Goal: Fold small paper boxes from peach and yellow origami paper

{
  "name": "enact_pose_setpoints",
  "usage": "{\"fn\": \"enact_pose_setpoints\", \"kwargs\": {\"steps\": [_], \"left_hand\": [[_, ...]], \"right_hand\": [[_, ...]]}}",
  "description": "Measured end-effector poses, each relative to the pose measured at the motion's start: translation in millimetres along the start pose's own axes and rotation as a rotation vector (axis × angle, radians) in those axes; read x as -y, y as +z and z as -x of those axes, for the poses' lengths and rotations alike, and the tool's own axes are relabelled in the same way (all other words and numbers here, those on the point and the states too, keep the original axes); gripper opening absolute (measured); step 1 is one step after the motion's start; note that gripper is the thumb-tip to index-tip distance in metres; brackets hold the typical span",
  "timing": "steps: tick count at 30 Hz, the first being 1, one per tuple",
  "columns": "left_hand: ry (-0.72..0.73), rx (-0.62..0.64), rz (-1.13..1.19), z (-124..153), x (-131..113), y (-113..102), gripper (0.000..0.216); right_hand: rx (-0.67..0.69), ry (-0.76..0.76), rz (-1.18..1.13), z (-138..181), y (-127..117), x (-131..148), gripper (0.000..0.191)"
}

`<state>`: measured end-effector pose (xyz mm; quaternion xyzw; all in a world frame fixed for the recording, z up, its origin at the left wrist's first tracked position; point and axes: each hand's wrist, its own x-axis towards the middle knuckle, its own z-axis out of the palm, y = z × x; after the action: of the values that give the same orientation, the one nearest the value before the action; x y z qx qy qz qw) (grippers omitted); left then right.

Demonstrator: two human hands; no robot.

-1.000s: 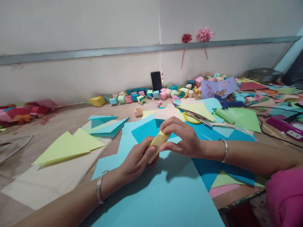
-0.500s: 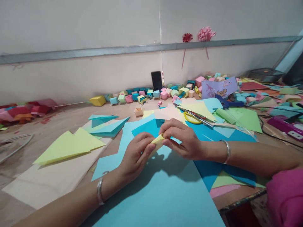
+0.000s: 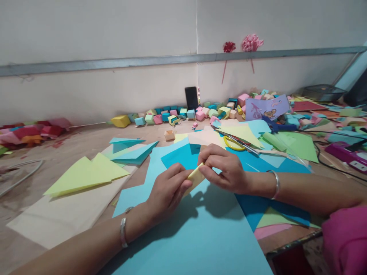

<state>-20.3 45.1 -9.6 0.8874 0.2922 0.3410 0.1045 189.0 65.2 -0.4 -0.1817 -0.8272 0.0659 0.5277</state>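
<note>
Bright, even light here, coming from above and ahead; soft shadows fall toward us on the light blue sheet (image 3: 200, 236). No glare. Wide-angle bend stretches the edges, and the pink sleeve (image 3: 345, 240) blurs.

I pinch the folded paper (image 3: 195, 176) between my left hand (image 3: 169, 189) and right hand (image 3: 225, 168), above the big sheet (image 3: 197, 236). Scissors (image 3: 233, 143) lie behind it, triangles (image 3: 86, 175) to its left, the phone (image 3: 191, 98) far behind.
</note>
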Motion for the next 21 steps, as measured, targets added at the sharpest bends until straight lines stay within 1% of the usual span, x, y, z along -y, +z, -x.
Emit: {"fn": "enact_pose_setpoints", "kwargs": {"steps": [4,12,16,18,21], "left_hand": [[-0.043,0.039,0.053,-0.7,0.4,1.3,0.026],[-0.1,0.018,0.19,-4.9,-2.8,0.7,0.027],[-0.099,-0.002,0.194,-5.7,-4.5,0.0,0.026],[-0.102,-0.008,0.19,-5.3,-4.0,0.0,0.026],[-0.116,-0.008,0.194,-4.0,-2.2,0.7,0.027]], "right_hand": [[-0.006,0.016,-0.005,0.9,1.4,-2.6,0.025],[-0.041,0.12,-0.063,1.1,2.9,-3.1,0.024],[-0.083,0.148,-0.115,2.5,4.5,-1.8,0.024],[-0.098,0.207,-0.146,4.1,5.8,-1.8,0.024],[-0.118,0.348,-0.238,7.2,7.1,-3.6,0.021]]}}
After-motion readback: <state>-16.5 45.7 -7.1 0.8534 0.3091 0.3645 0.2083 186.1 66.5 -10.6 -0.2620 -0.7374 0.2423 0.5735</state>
